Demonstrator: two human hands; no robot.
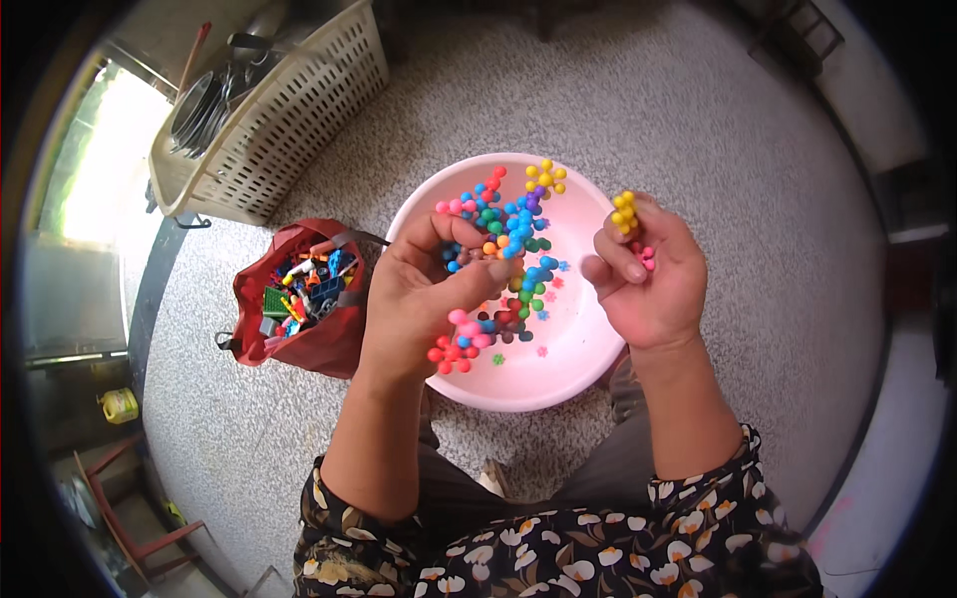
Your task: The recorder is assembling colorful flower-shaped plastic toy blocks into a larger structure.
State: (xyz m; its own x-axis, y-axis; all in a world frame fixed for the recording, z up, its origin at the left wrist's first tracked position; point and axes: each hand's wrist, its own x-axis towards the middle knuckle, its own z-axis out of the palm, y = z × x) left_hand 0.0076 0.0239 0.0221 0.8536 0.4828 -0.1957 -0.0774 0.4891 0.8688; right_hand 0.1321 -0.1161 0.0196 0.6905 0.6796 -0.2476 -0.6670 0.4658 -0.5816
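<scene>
My left hand is closed round a branching cluster of joined snowflake beads in blue, red, pink, green, purple and brown, with a yellow piece at its far end. The cluster hangs over a pink basin. Off to the right, the fingers of my right hand are bent round a yellow snowflake bead, which stands up from the fingertips. A pink snowflake bead shows against the same palm. Several small loose pieces lie on the bottom of the basin, partly hidden by the cluster.
Left of the basin a red fabric bag stands unzipped, full of mixed plastic toy pieces. Behind it is a cream perforated basket with metal kitchenware. A reddish chair and a yellow container are at far left.
</scene>
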